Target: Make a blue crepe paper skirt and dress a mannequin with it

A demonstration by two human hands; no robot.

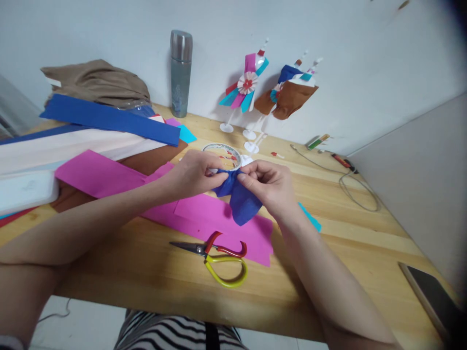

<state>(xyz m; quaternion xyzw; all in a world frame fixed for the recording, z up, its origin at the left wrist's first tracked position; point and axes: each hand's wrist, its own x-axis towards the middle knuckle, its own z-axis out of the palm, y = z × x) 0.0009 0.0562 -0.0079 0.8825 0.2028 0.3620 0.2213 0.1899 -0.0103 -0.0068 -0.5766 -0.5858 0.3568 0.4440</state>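
Note:
Between my two hands is a piece of blue crepe paper [246, 201], gathered along its upper edge and hanging loose below. My left hand [199, 170] pinches the gathered part from the left. Close beside it, my right hand [270, 182] pinches the same edge with thumb and fingers. Just behind the fingers lies a roll of tape [222, 147] with a printed inner ring. Under the hands, pink paper strips [219, 214] are spread on the table. Scissors [207, 250] with one red and one yellow handle rest near the front edge, partly over the pink paper.
Folded paper strips in blue [113, 119] and other colours pile up at the left, beside a white case [27, 192]. A tumbler [181, 73] and decorated stands [246, 82] are along the wall. A cable [346, 192] and phone [426, 296] lie at the right.

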